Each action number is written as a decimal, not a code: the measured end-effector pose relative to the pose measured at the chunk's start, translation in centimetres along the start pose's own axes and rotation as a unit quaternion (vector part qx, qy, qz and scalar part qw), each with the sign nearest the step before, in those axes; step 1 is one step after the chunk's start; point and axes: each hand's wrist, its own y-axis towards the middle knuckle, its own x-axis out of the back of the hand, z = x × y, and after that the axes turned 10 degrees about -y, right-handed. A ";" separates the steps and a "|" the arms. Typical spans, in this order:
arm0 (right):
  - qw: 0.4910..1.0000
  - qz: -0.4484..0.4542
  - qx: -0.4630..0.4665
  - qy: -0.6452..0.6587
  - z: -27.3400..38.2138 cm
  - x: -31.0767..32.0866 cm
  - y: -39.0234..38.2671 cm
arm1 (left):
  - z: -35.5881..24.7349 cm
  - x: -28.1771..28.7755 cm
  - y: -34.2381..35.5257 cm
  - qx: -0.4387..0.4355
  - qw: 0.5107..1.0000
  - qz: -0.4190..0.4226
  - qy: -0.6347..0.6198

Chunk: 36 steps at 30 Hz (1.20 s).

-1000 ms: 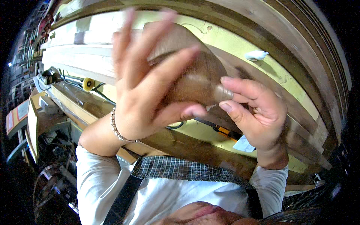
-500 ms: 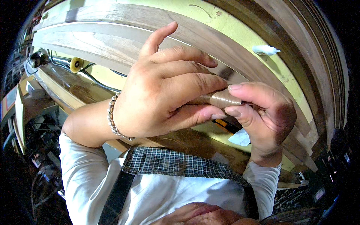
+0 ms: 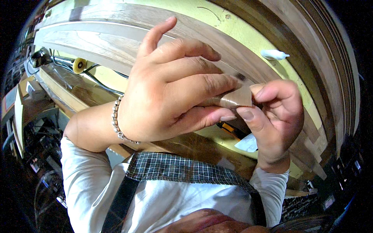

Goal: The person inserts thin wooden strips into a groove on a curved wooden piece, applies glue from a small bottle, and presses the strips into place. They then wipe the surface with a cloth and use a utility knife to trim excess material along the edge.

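1. Yellow disc (image 3: 79, 65) and cable: unchanged, well apart from both hands.
2. Left hand (image 3: 167, 87): gripping the brown roll (image 3: 233, 99), fingers over, thumb below, little finger raised. Spread and blurred a second ago; pose near-identical to half a second ago. Likely just the steady hold.
3. Roll: between the hands, in front of the bench, mostly hidden in the left. Its right end showed narrow and tapered half a second ago; now a broader, pale, square-edged face. My read: the end is being worked.
4. Orange tool (image 3: 232, 131) and white paper (image 3: 247, 143): lying below the roll.
5. White bottle (image 3: 272, 54): on the far side, untouched.
6. Right hand (image 3: 280, 110): index now bent at the roll's edge, thumb just below. Can't tell if the pinch is closed.
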 end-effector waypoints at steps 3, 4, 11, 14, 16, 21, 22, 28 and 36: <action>0.995 0.019 0.095 -0.025 -0.1 0.0 0.3 | -0.2 0.0 0.1 -0.017 0.999 -0.023 0.043; 0.992 0.018 0.118 -0.045 0.0 0.0 0.4 | -0.1 0.0 0.1 -0.017 0.999 -0.026 0.040; 0.990 0.035 0.126 -0.053 0.7 -0.2 0.8 | 0.2 0.0 -0.2 -0.018 0.986 -0.032 -0.161; 0.992 0.059 0.105 -0.046 0.8 -0.1 0.7 | 0.2 0.1 -0.3 0.012 0.978 -0.009 -0.206; 0.993 0.066 0.094 -0.035 0.8 -0.1 0.6 | 0.2 0.1 -0.3 0.029 0.971 0.001 -0.237; 0.994 0.080 0.078 -0.004 0.9 0.0 0.4 | 0.3 0.0 -0.2 0.004 0.964 0.005 -0.265; 0.993 0.082 0.080 -0.009 0.9 0.0 0.5 | 0.4 0.0 -0.2 0.004 0.961 0.009 -0.275; 0.988 0.128 0.085 0.008 1.0 0.7 0.9 | 0.7 -0.3 -0.2 -0.015 0.948 0.013 -0.319; 0.988 0.127 0.088 0.002 1.0 0.6 0.8 | 0.8 -0.5 -0.3 -0.023 0.946 0.008 -0.324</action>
